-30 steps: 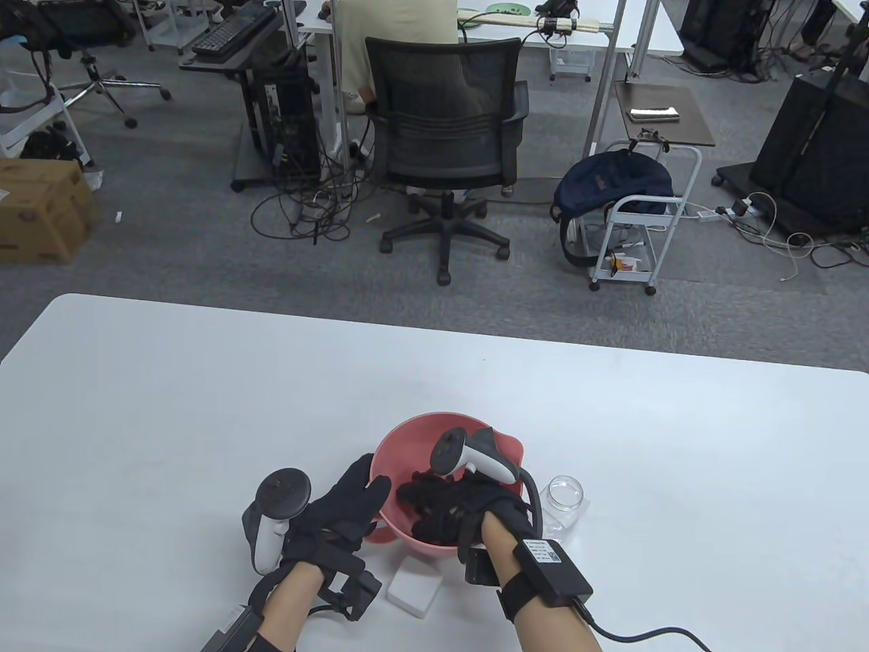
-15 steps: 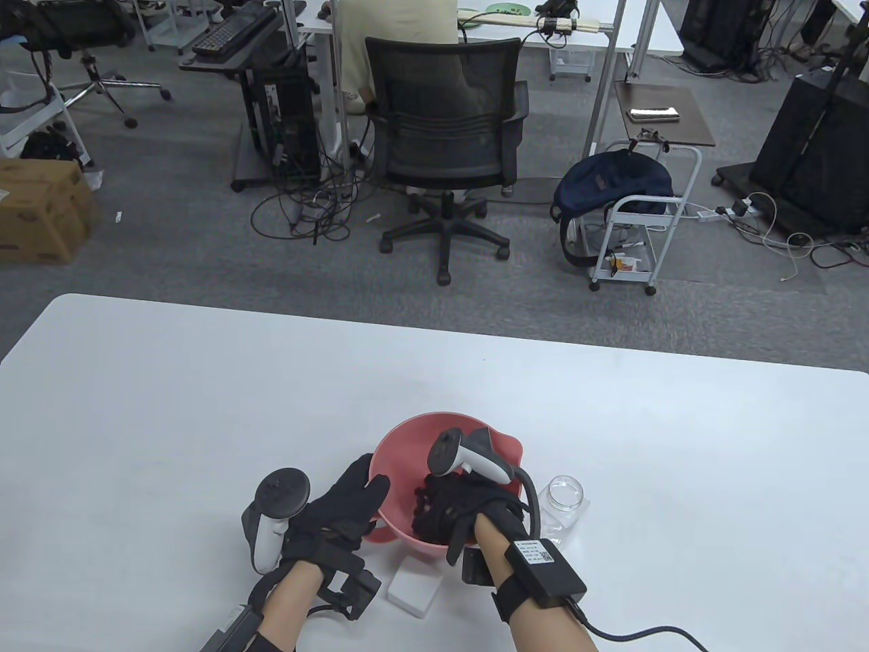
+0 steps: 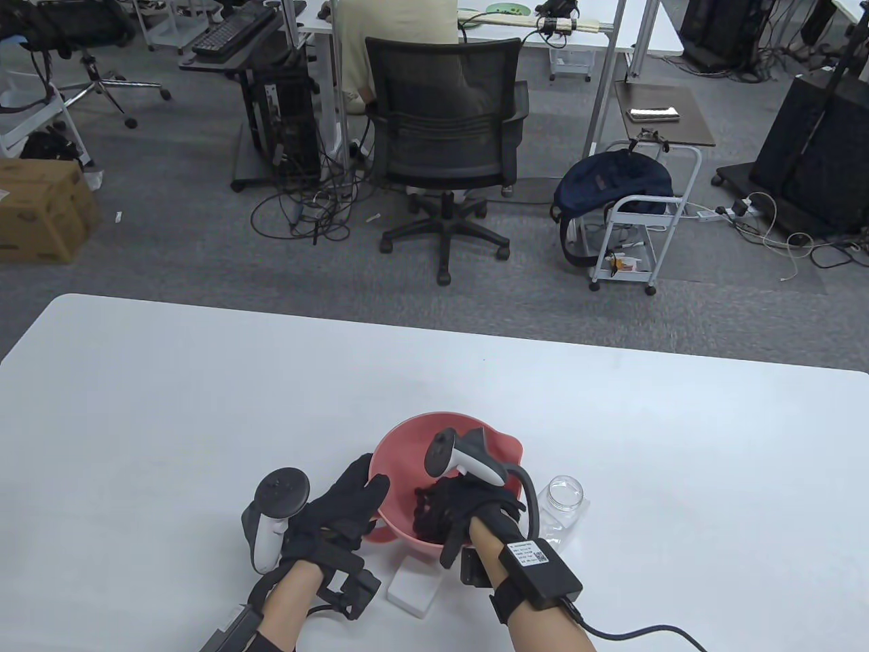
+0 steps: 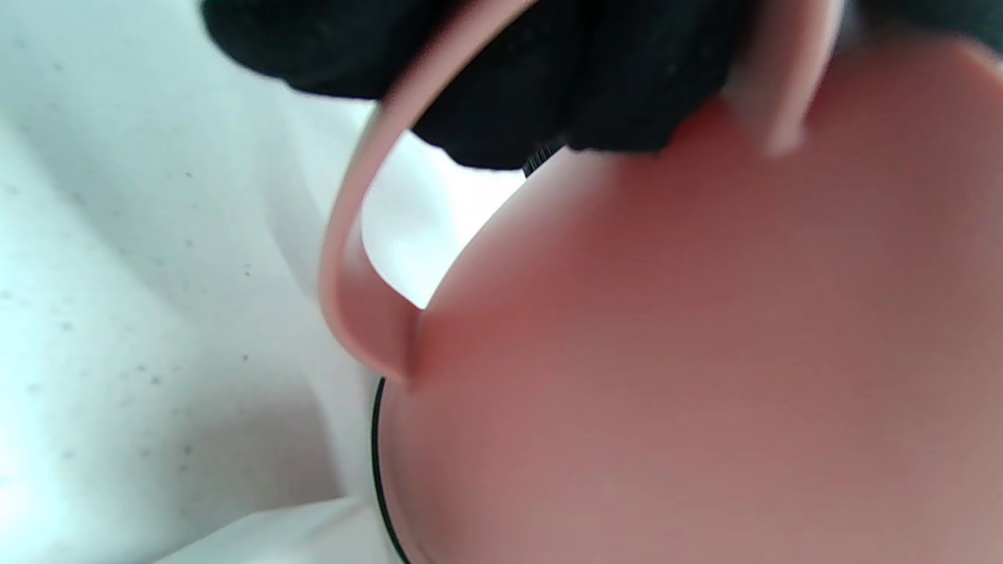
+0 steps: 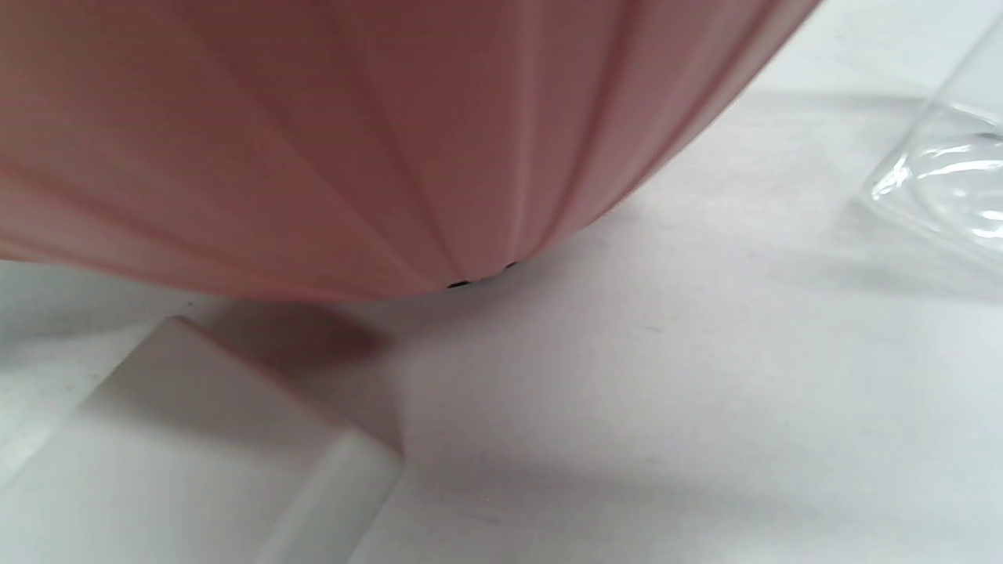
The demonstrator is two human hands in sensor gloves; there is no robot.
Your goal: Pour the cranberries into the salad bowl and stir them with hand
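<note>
The pink salad bowl (image 3: 407,445) stands near the table's front edge. My left hand (image 3: 349,502) grips its left rim, thumb over the edge. In the left wrist view the gloved fingers (image 4: 501,86) lie on the bowl's looped handle (image 4: 353,266), beside the bowl's wall (image 4: 705,376). My right hand (image 3: 445,509) reaches down inside the bowl with its fingers loosely bent. The black glove hides the bowl's contents, so no cranberries can be made out. The right wrist view shows only the bowl's ribbed outside (image 5: 313,141), not the hand.
An empty clear glass jar (image 3: 565,494) stands just right of the bowl, its edge (image 5: 948,180) also in the right wrist view. A flat white block (image 3: 414,587) (image 5: 196,454) lies on the white table (image 3: 170,407) in front of the bowl.
My right hand's fingers have drawn back from the bowl's left side toward its near side, and the wrist has shifted slightly left. The left hand and the bowl have stayed put.
</note>
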